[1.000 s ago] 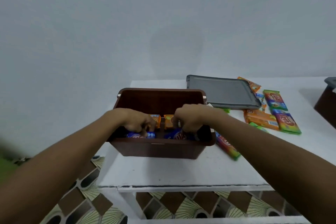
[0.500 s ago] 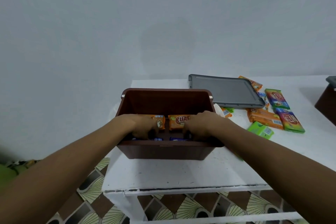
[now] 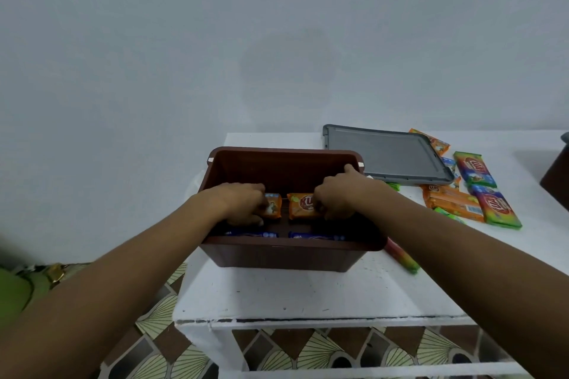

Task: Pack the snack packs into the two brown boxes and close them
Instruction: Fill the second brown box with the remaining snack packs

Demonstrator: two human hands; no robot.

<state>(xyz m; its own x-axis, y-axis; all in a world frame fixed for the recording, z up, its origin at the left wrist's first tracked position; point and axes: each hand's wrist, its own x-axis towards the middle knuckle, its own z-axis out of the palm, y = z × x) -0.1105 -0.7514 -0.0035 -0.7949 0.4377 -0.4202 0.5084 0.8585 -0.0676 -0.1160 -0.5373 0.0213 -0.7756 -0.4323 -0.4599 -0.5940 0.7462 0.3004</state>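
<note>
Snack packs [image 3: 308,209] in hand two at a time, down inside the brown box [image 3: 286,255]. Left orange pack [image 3: 274,206] clamped at its outer end by the curled fingers of the left hand [image 3: 243,203]. Right orange pack [image 3: 300,204] clamped the same way at its outer end by the right hand [image 3: 335,198], with one digit of that hand sticking up toward the far right corner of the rim. Both packs side by side, printed faces toward the camera, a narrow gap between them, about midway across the box. Nearer the front wall, two blue packs [image 3: 252,234] end to end, mostly hidden by the rim. Box open and lidless, standing near the front left corner of the white table [image 3: 277,295]. Just behind it and to the right, a grey lid [image 3: 385,157] lying flat. Further right, loose packs [image 3: 474,169] scattered on the tabletop: two rainbow-coloured, a long orange one, bits of green, and another orange one peeking out from behind the lid. One more striped pack [image 3: 403,258] on the table just beside the box's front right corner. At the far right edge, part of a second brown box [image 3: 555,181]. Under the table, patterned floor tiles [image 3: 160,317].
</note>
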